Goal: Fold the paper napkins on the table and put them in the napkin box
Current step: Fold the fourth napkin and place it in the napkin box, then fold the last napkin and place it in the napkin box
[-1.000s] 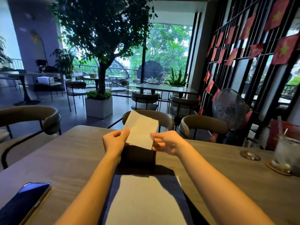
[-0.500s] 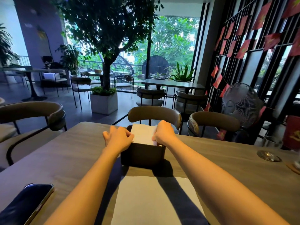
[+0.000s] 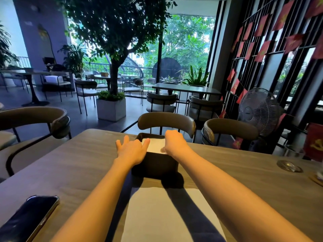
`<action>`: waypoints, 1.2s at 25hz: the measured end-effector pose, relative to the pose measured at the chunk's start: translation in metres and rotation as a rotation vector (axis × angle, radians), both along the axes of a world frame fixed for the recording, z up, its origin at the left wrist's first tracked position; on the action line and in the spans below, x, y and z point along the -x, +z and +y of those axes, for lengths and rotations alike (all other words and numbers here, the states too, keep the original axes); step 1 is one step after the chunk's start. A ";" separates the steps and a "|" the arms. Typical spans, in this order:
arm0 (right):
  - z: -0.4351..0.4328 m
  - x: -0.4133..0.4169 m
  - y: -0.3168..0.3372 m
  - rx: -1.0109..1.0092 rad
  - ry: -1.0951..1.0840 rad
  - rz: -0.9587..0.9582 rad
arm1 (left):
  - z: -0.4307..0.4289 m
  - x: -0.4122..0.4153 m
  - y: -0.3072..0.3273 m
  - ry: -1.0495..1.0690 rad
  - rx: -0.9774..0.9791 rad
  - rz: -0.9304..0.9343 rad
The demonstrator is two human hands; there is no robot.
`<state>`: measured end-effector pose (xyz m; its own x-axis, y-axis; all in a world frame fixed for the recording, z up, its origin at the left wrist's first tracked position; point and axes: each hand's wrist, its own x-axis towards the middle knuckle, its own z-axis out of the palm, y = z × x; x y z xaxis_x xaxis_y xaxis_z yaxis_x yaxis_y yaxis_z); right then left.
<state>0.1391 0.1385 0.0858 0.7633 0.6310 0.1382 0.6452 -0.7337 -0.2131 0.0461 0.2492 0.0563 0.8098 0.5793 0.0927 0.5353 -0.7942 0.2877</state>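
A dark square napkin box [image 3: 154, 165] stands in the middle of the wooden table [image 3: 78, 165]. A folded white napkin [image 3: 154, 145] lies inside it, its top showing above the rim. My left hand [image 3: 131, 148] hovers over the box's left edge with fingers spread, one fingertip touching the napkin. My right hand [image 3: 174, 143] rests on the napkin's right side, fingers curled down onto it. Near me, between my forearms, a flat unfolded white napkin [image 3: 167, 215] lies on the table.
A dark phone [image 3: 28, 218] lies at the table's near left. A glass ashtray [image 3: 289, 165] and a coaster with a glass [image 3: 317, 177] sit at the right. Chairs [image 3: 167, 121] line the far edge; a fan [image 3: 258, 110] stands beyond.
A second ago both hands held the folded napkin up above the box. It went down into the box, and my left hand has opened and spread.
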 end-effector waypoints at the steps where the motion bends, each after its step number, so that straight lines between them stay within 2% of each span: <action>1: -0.005 0.002 0.000 -0.090 -0.010 -0.018 | -0.003 0.002 -0.001 0.011 0.018 -0.070; 6: -0.056 0.013 0.002 -0.523 -0.055 -0.085 | -0.036 0.019 0.002 0.041 0.013 -0.623; 8: -0.084 0.014 -0.006 -0.578 -0.086 -0.039 | -0.049 0.026 -0.003 -0.033 0.134 -0.781; 9: -0.098 0.015 -0.012 -0.515 -0.107 -0.005 | -0.056 0.030 -0.007 -0.073 0.228 -0.798; 11: -0.127 0.019 -0.028 -0.204 -0.149 0.121 | -0.066 0.036 -0.019 -0.135 0.374 -0.663; 13: -0.148 0.028 -0.046 0.117 -0.187 0.275 | -0.071 0.041 -0.037 -0.175 0.406 -0.429; 15: -0.161 0.041 -0.064 0.218 -0.221 0.326 | -0.079 0.049 -0.053 -0.174 0.405 -0.275; 19: -0.170 0.065 -0.081 -0.040 -0.245 0.290 | -0.106 0.065 -0.070 -0.152 0.436 -0.156; 25: -0.183 0.085 -0.064 -0.608 -0.253 0.560 | -0.134 0.084 -0.066 -0.162 0.380 -0.303; 28: -0.202 0.095 -0.019 -0.763 -0.088 0.585 | -0.137 0.093 -0.063 -0.070 0.526 -0.425; 30: -0.217 0.103 0.016 -0.816 0.006 0.587 | -0.140 0.098 -0.061 -0.018 0.800 -0.514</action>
